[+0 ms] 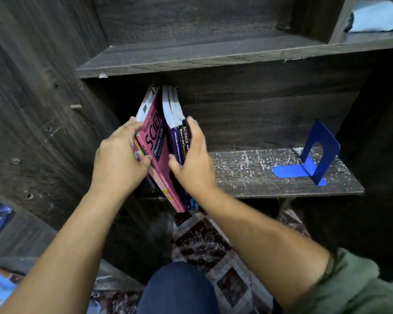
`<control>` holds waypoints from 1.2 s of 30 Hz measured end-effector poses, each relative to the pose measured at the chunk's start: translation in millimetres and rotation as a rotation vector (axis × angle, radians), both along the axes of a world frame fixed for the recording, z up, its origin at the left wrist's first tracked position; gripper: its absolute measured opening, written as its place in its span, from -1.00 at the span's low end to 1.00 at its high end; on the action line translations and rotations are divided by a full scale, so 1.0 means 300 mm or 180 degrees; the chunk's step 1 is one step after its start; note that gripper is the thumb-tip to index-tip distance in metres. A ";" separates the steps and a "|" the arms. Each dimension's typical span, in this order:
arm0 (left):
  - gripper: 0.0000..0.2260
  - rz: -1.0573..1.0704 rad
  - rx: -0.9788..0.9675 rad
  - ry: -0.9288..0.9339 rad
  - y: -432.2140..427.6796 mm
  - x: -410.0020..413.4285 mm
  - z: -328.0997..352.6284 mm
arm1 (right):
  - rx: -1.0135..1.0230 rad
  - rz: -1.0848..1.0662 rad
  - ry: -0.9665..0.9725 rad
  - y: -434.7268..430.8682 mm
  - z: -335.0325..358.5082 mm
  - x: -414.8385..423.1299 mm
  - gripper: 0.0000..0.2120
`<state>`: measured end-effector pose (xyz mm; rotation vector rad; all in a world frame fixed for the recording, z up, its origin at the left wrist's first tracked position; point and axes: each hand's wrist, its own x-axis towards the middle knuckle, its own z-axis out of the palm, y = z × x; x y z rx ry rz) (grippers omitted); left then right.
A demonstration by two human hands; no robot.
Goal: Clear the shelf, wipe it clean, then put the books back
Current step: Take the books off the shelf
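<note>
A bundle of several books [162, 141], with a pink science book in front and dark-spined ones to its right, stands tilted at the left end of a dark wooden shelf [254, 175]. The bundle juts out over the shelf's front edge. My left hand [120, 159] grips the pink books from the left, fingers curled around their edge. My right hand [192, 157] clasps the dark spines from the right, thumb pressing the front. The bare shelf board is speckled with whitish dust and crumbs.
A blue metal bookend [313, 158] stands on the right part of the shelf. Another shelf board [191, 57] lies above. A light blue cloth [377, 19] sits in the upper right compartment. Patterned floor and my knee [179, 288] are below; colourful items lie at lower left.
</note>
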<state>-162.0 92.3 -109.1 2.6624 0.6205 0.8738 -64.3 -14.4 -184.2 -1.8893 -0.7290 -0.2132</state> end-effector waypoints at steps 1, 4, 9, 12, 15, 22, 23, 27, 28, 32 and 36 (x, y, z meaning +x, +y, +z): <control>-0.37 0.0001 0.0007 0.0007 -0.004 0.000 -0.002 | 0.0188 -0.0188 0.0457 0.007 -0.034 -0.021 -0.16; -0.35 -0.0022 0.0005 0.0011 -0.011 -0.004 -0.004 | 0.0172 -0.0542 0.1229 0.031 -0.104 -0.037 -0.32; -0.32 -0.0130 0.0136 0.0125 -0.013 -0.015 -0.014 | 0.0419 -0.0548 0.1408 0.041 -0.141 -0.004 -0.55; -0.32 -0.0260 0.0289 0.0303 0.003 -0.011 -0.018 | 0.0241 -0.0552 0.1345 0.021 -0.128 0.024 -0.60; -0.29 -0.0340 0.0351 0.0478 0.009 -0.010 -0.013 | 0.0121 -0.0672 0.0939 -0.055 -0.100 0.043 -0.58; -0.22 -0.0459 0.1021 0.0153 -0.202 0.008 0.067 | -0.0090 -0.1217 0.0040 -0.403 -0.022 -0.033 -0.54; -0.22 -0.0675 0.1174 0.0059 -0.265 0.018 0.077 | -0.0149 -0.1355 -0.0082 -0.463 -0.020 -0.053 -0.53; -0.39 -0.1539 0.2097 -0.0191 -0.529 0.086 0.094 | -0.0474 -0.1845 -0.0409 -0.730 -0.019 -0.125 -0.49; -0.48 -0.1709 0.2413 -0.0147 -0.594 0.113 0.092 | -0.0564 -0.1923 -0.0494 -0.801 -0.021 -0.137 -0.49; -0.78 -0.2377 0.3258 0.0363 -0.863 0.196 0.092 | -0.0975 -0.1984 -0.0358 -1.069 -0.030 -0.193 -0.49; -0.84 -0.2875 0.3663 0.1103 -1.146 0.232 0.063 | -0.1208 -0.2111 -0.0011 -1.276 -0.078 -0.261 -0.49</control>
